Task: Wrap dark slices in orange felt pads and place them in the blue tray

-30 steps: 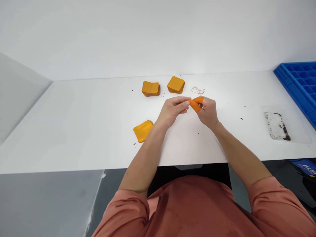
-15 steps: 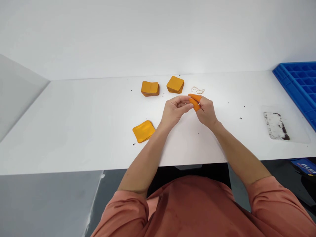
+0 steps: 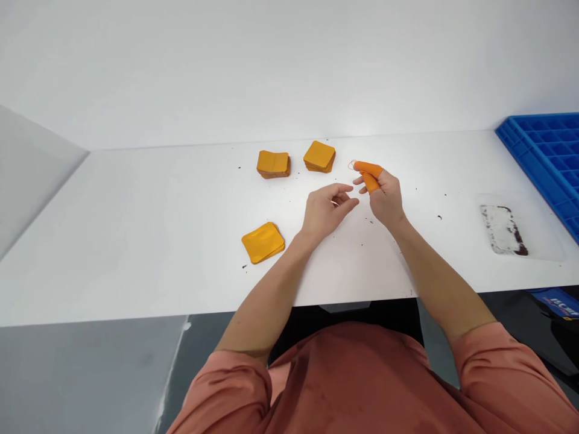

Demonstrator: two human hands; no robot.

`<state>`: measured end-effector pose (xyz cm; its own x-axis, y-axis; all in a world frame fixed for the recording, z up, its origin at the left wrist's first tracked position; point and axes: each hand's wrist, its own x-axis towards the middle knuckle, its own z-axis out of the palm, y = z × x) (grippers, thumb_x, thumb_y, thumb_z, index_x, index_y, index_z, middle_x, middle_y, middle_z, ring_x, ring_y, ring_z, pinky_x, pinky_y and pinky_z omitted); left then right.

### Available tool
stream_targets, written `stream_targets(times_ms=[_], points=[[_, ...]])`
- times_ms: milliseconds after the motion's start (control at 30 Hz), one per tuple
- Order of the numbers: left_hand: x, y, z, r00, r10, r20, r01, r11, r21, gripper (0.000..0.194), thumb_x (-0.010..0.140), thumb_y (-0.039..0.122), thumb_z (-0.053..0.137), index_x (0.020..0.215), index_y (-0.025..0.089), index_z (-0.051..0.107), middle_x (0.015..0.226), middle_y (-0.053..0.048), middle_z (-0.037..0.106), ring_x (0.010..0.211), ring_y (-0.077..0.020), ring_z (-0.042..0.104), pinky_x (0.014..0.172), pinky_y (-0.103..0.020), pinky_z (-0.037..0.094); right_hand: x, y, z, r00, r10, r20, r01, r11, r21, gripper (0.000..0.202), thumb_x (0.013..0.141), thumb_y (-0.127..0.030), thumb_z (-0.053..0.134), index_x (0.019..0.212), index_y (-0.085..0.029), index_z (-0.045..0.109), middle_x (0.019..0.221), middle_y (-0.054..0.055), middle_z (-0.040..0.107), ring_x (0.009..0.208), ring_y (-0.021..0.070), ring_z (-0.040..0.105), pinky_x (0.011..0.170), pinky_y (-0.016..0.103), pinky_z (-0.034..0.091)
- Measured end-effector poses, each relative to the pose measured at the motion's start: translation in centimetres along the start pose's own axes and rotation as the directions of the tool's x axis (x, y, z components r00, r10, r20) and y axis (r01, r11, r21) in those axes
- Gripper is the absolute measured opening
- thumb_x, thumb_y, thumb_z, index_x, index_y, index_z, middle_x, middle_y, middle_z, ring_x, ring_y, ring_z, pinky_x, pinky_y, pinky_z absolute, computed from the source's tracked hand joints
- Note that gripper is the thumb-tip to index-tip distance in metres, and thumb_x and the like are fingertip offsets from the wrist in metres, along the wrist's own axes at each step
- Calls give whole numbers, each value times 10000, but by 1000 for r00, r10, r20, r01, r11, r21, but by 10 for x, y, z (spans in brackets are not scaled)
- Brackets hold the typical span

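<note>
My left hand (image 3: pixel 326 210) hovers over the white table, thumb and fingers parted around nothing. Orange finger cots (image 3: pixel 370 169) cover the thumb and index finger of my right hand (image 3: pixel 384 191). That hand holds nothing I can see, and its fingertips reach the thin rubber bands (image 3: pixel 351 164), which it mostly hides. Left of the bands lies a stack of golden-yellow pouches (image 3: pixel 319 155), with a second pouch stack (image 3: pixel 273 163) beside it. Nearer to me, a low pile of the same pouches (image 3: pixel 263 243) rests left of my left forearm.
A clear plastic tray (image 3: pixel 545 232) with dark crumbs lies at the right. Behind it a blue divided crate (image 3: pixel 527 144) stands at the table's right end. Dark specks dot the white table (image 3: pixel 149 235), which meets a white wall (image 3: pixel 289 72) at the back.
My hands were together, the left fingers touching the orange finger cots. They have separated. My right hand has moved up and right, over the rubber bands; my left has dropped slightly.
</note>
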<state>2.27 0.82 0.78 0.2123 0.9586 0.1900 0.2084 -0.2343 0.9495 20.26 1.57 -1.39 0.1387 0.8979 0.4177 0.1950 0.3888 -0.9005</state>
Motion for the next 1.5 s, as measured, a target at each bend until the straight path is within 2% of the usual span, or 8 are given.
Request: stream_targets(times_ms=[233, 433, 633, 900, 1033, 1233, 1400, 1500], points=[[-1, -14, 2, 968, 132, 215, -214, 881, 422, 131, 908, 353, 808, 991, 262, 855, 915, -43, 822, 788, -216, 682, 791, -373, 495, 6, 3, -1, 992, 124, 5, -123, 984, 131, 225, 1005, -349, 659, 1117, -272, 838, 1011, 27, 798, 794, 142, 713, 718, 319, 634], [-2, -18, 3, 948, 88, 306, -232, 849, 475, 134, 909, 361, 791, 974, 262, 854, 897, -47, 809, 763, -227, 666, 767, -370, 477, 8, 6, -3, 985, 167, 31, -170, 971, 167, 203, 997, -383, 679, 1099, -268, 810, 1217, 68, 807, 979, 185, 772, 794, 351, 668], [1, -20, 2, 956, 57, 288, -182, 885, 429, 97, 878, 343, 826, 925, 262, 846, 880, -44, 780, 770, -232, 658, 840, -403, 512, 9, 11, -5, 984, 171, 40, -175, 970, 169, 202, 1001, -344, 624, 999, -250, 803, 915, 29, 716, 725, 135, 643, 703, 330, 602], [-5, -7, 8, 988, 56, 145, -32, 986, -161, 652, 914, 587, 848, 1470, 292, 679, 1525, -135, 690, 1336, -285, 686, 1043, -412, 616, 4, 4, 8, 968, 238, 86, -252, 938, 238, 617, 1076, -698, 547, 1543, -306, 638, 1560, 117, 720, 1352, 277, 730, 1112, 514, 660], [-11, -18, 18, 950, 234, 205, -186, 955, -230, 927, 817, 732, 931, 1594, 369, 578, 1779, -145, 429, 1676, -374, 411, 1261, -508, 537, -9, -6, 19, 952, 227, 204, -273, 933, 235, 888, 1064, -854, 391, 1784, -337, 363, 1831, 130, 459, 1645, 319, 521, 1286, 593, 541], [-6, -44, 22, 932, 311, 188, -264, 935, -236, 1165, 766, 789, 955, 1736, 534, 363, 1937, -64, 124, 1799, -467, 130, 1355, -679, 428, -16, -18, 16, 944, 155, 290, -246, 918, 310, 1001, 966, -992, 342, 1833, -521, 176, 1941, -99, 182, 1816, 268, 162, 1443, 588, 305], [-3, -43, 20, 946, 282, 162, -233, 935, -268, 1209, 716, 744, 1011, 1739, 545, 399, 1924, -71, 243, 1769, -472, 240, 1332, -689, 438, -13, -21, 11, 913, 131, 386, -221, 955, 197, 1121, 902, -969, 540, 1845, -446, 233, 1928, -51, 245, 1821, 313, 121, 1464, 563, 240], [-2, -33, 16, 958, 280, 55, -253, 923, -290, 937, 767, 727, 984, 1604, 507, 624, 1826, -53, 451, 1702, -409, 402, 1266, -582, 523, -12, -25, 11, 911, 181, 369, -265, 945, 190, 1192, 875, -955, 590, 1858, -403, 203, 1888, 5, 345, 1812, 318, 160, 1456, 572, 269]])
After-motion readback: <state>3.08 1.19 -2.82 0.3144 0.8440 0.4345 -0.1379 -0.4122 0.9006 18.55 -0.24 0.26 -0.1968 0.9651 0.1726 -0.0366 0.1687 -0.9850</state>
